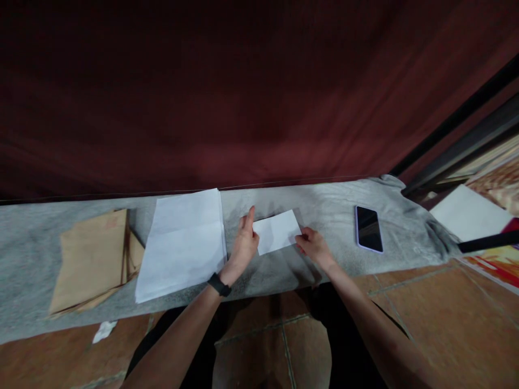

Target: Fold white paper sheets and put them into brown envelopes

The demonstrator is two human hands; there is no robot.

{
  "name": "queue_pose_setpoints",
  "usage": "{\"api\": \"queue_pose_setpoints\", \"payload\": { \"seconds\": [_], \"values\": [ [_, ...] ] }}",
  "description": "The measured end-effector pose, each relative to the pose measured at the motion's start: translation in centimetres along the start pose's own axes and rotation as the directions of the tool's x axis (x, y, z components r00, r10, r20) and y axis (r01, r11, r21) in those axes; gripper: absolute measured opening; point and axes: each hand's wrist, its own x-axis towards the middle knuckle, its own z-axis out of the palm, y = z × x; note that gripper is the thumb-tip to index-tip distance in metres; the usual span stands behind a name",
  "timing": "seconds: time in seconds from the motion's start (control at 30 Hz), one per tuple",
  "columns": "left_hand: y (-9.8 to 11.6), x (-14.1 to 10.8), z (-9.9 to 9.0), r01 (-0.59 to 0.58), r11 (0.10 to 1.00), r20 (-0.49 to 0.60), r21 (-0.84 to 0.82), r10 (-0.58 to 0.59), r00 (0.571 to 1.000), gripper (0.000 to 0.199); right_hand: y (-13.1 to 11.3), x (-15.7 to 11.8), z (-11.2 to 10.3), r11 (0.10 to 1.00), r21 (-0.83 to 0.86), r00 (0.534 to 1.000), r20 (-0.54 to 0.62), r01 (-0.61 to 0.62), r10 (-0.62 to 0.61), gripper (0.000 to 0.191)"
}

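A small white rectangle of folded paper is held between my hands, slightly tilted, above the grey cloth. My left hand, with a black band on its wrist, grips the paper's left edge; its thumb lies at the edge and one finger points away from me. My right hand pinches the paper's lower right corner between thumb and curled fingers. Just left of my left hand lies a stack of white paper sheets with a faint crease across the top sheet.
Brown envelopes lie in a pile at the left of the grey cloth. A phone rests to the right. Dark red fabric hangs behind. A crumpled white scrap is on the tiled floor. Dark bars stand at the right.
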Motion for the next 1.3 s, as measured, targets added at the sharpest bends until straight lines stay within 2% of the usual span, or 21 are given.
{"api": "queue_pose_setpoints", "payload": {
  "seconds": [0.1,0.2,0.27,0.33,0.43,0.5,0.57,0.63,0.7,0.77,0.83,0.97,1.17,1.3],
  "values": [
    [0.4,-0.6,0.2,-0.108,0.985,0.020,0.136,0.106,0.994,0.078,-0.3,-0.4,-0.3,0.941,-0.333,0.998,-0.001,0.062,-0.066,0.020],
    [0.5,-1.1,0.6,-0.167,0.952,0.040,0.256,0.163,0.986,0.064,-0.8,-0.8,-0.5,0.843,-0.535,0.997,-0.007,0.057,-0.071,0.026],
    [0.7,-1.6,1.0,-0.207,0.922,0.062,0.328,0.198,0.978,0.053,-1.1,-1.0,-0.6,0.795,-0.605,0.998,-0.007,0.050,-0.068,0.029],
    [0.9,-2.6,1.7,-0.284,0.887,0.132,0.364,0.253,0.958,0.048,-1.2,-1.3,-0.6,0.763,-0.644,0.998,0.005,0.052,-0.064,0.031],
    [1.4,-4.3,2.7,-0.422,0.832,0.277,0.359,0.337,0.900,0.049,-1.2,-1.7,-0.5,0.724,-0.688,0.998,-0.009,0.044,-0.069,0.033],
    [1.5,-5.3,3.2,-0.455,0.811,0.318,0.367,0.350,0.881,0.053,-1.1,-1.8,-0.4,0.714,-0.699,0.992,-0.066,0.030,-0.106,0.036],
    [1.5,-5.8,3.4,-0.455,0.803,0.324,0.385,0.345,0.881,0.057,-1.1,-1.7,-0.2,0.726,-0.685,0.972,-0.126,0.059,-0.198,0.039],
    [1.3,-5.9,3.5,-0.459,0.795,0.326,0.397,0.346,0.880,0.058,-1.2,-1.5,0.5,0.740,-0.648,0.934,-0.121,0.182,-0.336,0.043],
    [1.1,-5.8,3.6,-0.468,0.791,0.325,0.395,0.356,0.876,0.058,-1.2,-1.2,1.5,0.713,-0.595,0.879,-0.022,0.372,-0.476,0.048],
    [0.7,-5.6,3.8,-0.474,0.793,0.319,0.381,0.369,0.873,0.059,-1.0,-1.0,2.8,0.649,-0.543,0.814,0.117,0.532,-0.569,0.053],
    [0.3,-5.5,3.9,-0.472,0.800,0.311,0.371,0.372,0.875,0.062,-0.6,-1.0,3.9,0.588,-0.540,0.773,0.208,0.602,-0.600,0.055],
    [-0.4,-5.4,3.5,-0.432,0.806,0.286,0.404,0.337,0.897,0.062,0.4,-0.9,4.8,0.541,-0.621,0.777,0.187,0.567,-0.600,0.057],
    [-1.5,-5.0,2.1,-0.363,0.807,0.232,0.466,0.285,0.930,0.061,1.2,-0.5,4.1,0.541,-0.692,0.802,0.093,0.478,-0.590,0.058],
    [-2.1,-4.9,1.5,-0.342,0.812,0.232,0.473,0.260,0.937,0.061,1.7,-0.3,3.7,0.553,-0.717,0.821,0.047,0.425,-0.569,0.061]
  ]
}}
